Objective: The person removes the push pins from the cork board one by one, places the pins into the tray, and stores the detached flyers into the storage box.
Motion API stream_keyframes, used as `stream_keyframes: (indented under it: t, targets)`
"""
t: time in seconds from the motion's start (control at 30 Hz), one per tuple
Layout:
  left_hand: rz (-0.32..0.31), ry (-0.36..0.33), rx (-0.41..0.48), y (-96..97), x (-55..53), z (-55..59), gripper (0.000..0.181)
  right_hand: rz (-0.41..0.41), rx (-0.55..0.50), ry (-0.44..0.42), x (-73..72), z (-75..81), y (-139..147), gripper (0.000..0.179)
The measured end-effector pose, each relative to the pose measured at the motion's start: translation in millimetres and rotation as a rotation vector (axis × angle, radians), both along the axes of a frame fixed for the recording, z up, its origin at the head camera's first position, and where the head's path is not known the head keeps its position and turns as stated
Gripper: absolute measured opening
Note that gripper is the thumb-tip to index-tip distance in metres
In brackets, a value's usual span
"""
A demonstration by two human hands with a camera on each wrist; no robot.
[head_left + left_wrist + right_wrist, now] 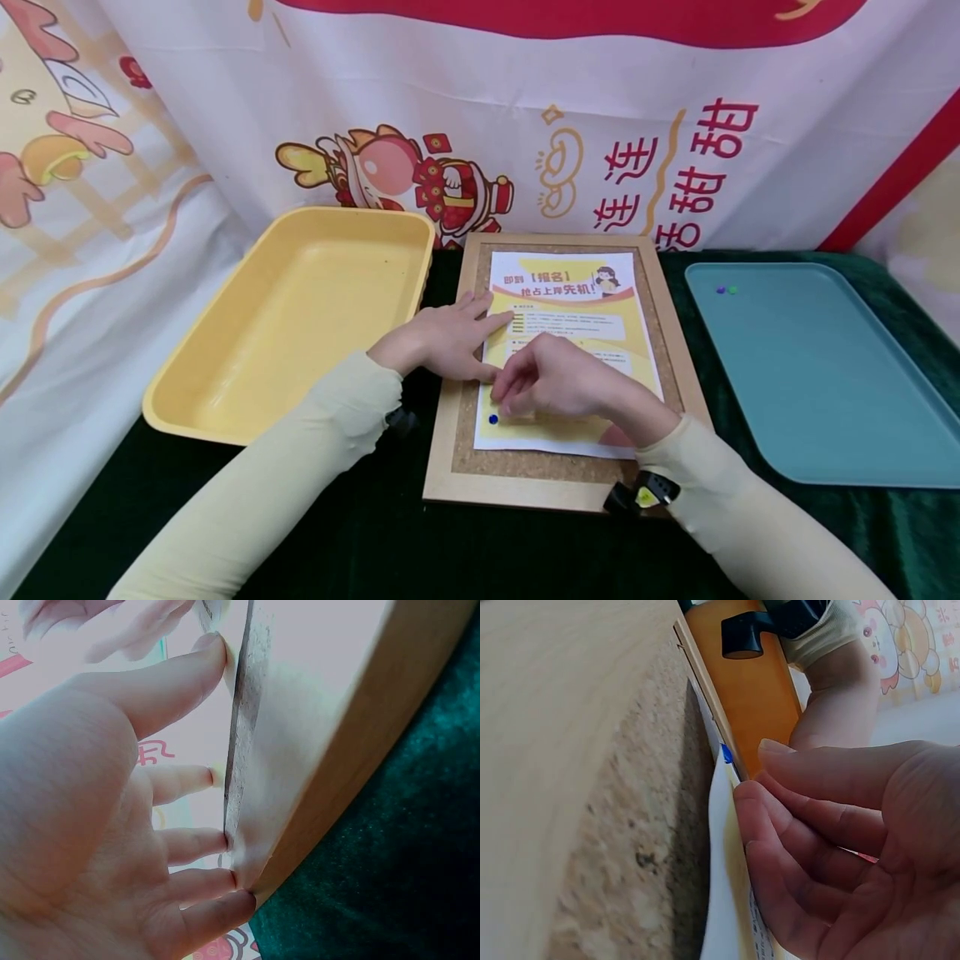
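A yellow-and-white printed sheet [570, 287] lies on a cork board [465, 437] with a pale wooden frame. My left hand [453, 340] spreads across the board's left side, its fingertips on the frame and the sheet's left edge. A blue pushpin [492, 419] stands at the sheet's lower left; its blue side [727, 754] also shows in the right wrist view. Beside the pin is my right hand [558, 379], fingers loosely bent against the paper. In the right wrist view its thumb is apart from the fingers, and nothing shows between them.
To the left stands a deep yellow tray [180, 427]. A flat blue-green tray [832, 375] lies to the right, with a purple pushpin [721, 290] and a green pushpin [733, 290] near its far left corner. Dark green cloth covers the table; a printed curtain hangs behind.
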State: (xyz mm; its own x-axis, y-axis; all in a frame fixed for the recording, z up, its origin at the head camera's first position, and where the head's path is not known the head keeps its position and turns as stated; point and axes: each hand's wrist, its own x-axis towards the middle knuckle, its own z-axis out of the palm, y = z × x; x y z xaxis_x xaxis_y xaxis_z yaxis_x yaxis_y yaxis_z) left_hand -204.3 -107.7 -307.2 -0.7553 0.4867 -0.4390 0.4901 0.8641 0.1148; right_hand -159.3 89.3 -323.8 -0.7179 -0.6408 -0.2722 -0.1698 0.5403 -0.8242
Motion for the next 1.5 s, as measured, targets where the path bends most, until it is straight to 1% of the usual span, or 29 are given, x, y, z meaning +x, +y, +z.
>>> stream_keyframes:
  t: [0.27,0.57,0.83,1.03,1.2,1.5]
  targets:
    - [0.008,-0.005,0.001,-0.2,0.8,0.2,0.091,0.012,0.001,0.013,2.1,-2.5,-2.9,0.004]
    - [0.006,0.0,-0.002,-0.1,1.2,1.1,0.092,0.015,0.046,0.018,3.8,-4.0,-6.1,0.004]
    - [0.002,0.006,-0.002,1.0,0.1,-0.5,0.092,-0.004,0.08,0.023,5.6,-4.2,-8.8,0.008]
    - [0.003,0.005,-0.001,0.9,0.8,-0.8,0.092,-0.011,0.096,0.042,8.0,-4.4,-11.2,0.013]
    - [0.004,0.006,-0.005,0.5,0.5,-1.6,0.091,-0.002,0.099,0.071,8.6,-5.6,-12.3,0.014]
    - [0.003,0.007,-0.005,0.5,0.2,-1.8,0.09,0.011,0.112,0.096,9.0,-6.9,-12.8,0.014]
